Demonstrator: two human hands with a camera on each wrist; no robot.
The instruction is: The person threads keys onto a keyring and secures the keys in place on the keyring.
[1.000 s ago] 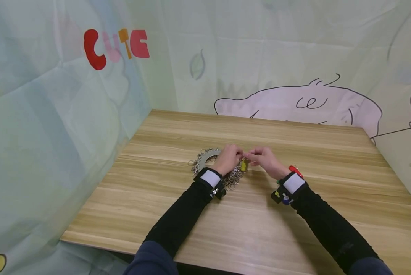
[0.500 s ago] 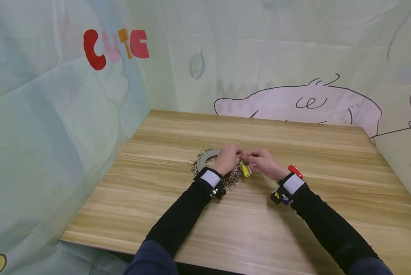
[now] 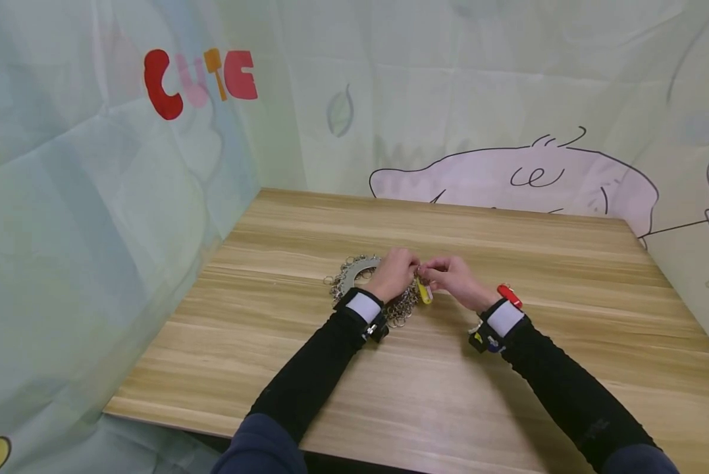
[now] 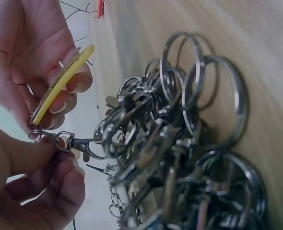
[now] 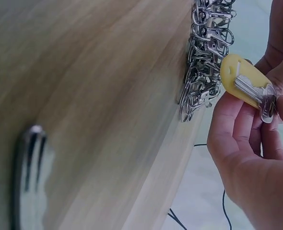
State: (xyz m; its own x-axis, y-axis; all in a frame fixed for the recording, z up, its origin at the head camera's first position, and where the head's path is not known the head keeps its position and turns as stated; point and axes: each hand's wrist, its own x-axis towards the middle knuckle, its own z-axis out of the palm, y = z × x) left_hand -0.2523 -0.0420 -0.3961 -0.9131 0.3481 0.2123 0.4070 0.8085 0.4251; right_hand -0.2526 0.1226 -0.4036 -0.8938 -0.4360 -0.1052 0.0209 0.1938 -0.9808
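Count first: two hands, one yellow tag [image 5: 247, 72], at least one silver key [image 5: 253, 92] lying against it, one flat grey ring [image 3: 348, 278], one red piece [image 3: 510, 295], two wristbands [image 3: 363, 307] with pale patches. Metal clasps [image 4: 168, 167] with their wire loops: many, too crowded and overlapped for you to get a firm number. Your left hand [image 3: 392, 275] is drawn in, thumb and finger pinching the end of one clasp [image 4: 79, 143], whose other end reaches toward the heap hung around the grey ring. Your right hand [image 3: 457, 282] is nearly closed, its fingers curled around the yellow tag and key, thumb and fingertips meeting near the key's head (which exact bit they pinch is hidden by your own fingers). Position of the tag: between your two hands, just below the right fingertips and on the left side of that palm, raised off the desk [image 3: 307, 355], tilted, its rounded end pointing away from the fingertips. The grey ring lies on the desk to the left of your left hand and partly beneath it; clasps spill out under that hand toward you. The red piece sits just beside your right wristband, on the far side. In the right wrist view, one blurred silver object [image 5: 32, 182] shows on the desk, well apart from the clasps.
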